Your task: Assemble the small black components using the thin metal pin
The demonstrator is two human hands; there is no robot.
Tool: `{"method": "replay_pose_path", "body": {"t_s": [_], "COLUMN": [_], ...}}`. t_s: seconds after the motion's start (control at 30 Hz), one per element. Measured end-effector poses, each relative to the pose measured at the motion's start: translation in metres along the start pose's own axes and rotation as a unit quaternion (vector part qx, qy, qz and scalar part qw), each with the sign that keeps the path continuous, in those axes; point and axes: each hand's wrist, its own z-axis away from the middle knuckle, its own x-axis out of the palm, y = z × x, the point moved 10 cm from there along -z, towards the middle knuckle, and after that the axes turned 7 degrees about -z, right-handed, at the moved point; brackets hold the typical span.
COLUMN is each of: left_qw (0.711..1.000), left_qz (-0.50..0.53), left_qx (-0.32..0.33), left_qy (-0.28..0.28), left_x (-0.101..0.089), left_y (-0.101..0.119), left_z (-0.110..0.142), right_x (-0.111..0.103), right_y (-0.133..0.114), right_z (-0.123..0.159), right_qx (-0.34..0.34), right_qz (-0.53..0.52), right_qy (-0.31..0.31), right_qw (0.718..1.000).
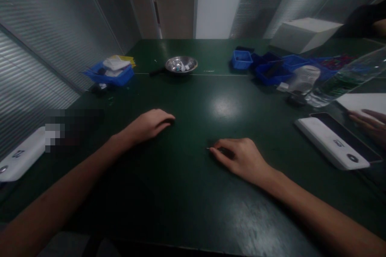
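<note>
My left hand [150, 123] rests on the dark green table [181, 100], fingers loosely curved, a small gap between thumb and forefinger. Nothing shows in it. To its right and nearer to me, my right hand [241, 156] lies on the tabletop with thumb and forefinger pinched together. A tiny light tip [208, 148] pokes out from that pinch toward the left; what it belongs to is too small to name. Beyond both hands stands a shallow metal pan [181, 65] with a black handle and several small pale things inside.
A blue tray [122, 77] with white items sits at the left; several blue bins [241, 60] stand back right. A clear bottle [340, 82], a white power bank [333, 142] and another person's hand [369, 122] are at the right. Another white device [24, 156] lies far left.
</note>
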Motion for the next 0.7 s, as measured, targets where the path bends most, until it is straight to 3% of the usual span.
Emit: {"method": "replay_pose_path", "body": {"t_s": [0.13,0.27,0.53,0.7], "left_qw": [0.983,0.950,0.902,0.894], "left_qz": [-0.068,-0.115,-0.160,-0.153], "left_qx": [-0.160,-0.280,-0.393,-0.407], "left_qy": [0.049,0.073,0.084,0.105], "left_x": [-0.028,-0.048,-0.070,-0.074], "left_y": [-0.097,-0.154,-0.188,-0.201], "left_z": [0.026,0.057,0.089,0.102], "right_x": [0.000,0.000,-0.002,-0.001], "right_y": [0.001,0.000,-0.001,-0.001], "right_z": [0.001,0.001,0.001,0.002], "right_qx": [0.000,-0.005,-0.007,-0.010], "right_qz": [-0.006,-0.005,0.003,0.001], "right_qy": [-0.001,0.001,0.003,-0.001], "right_qw": [1.000,1.000,1.000,1.000]}}
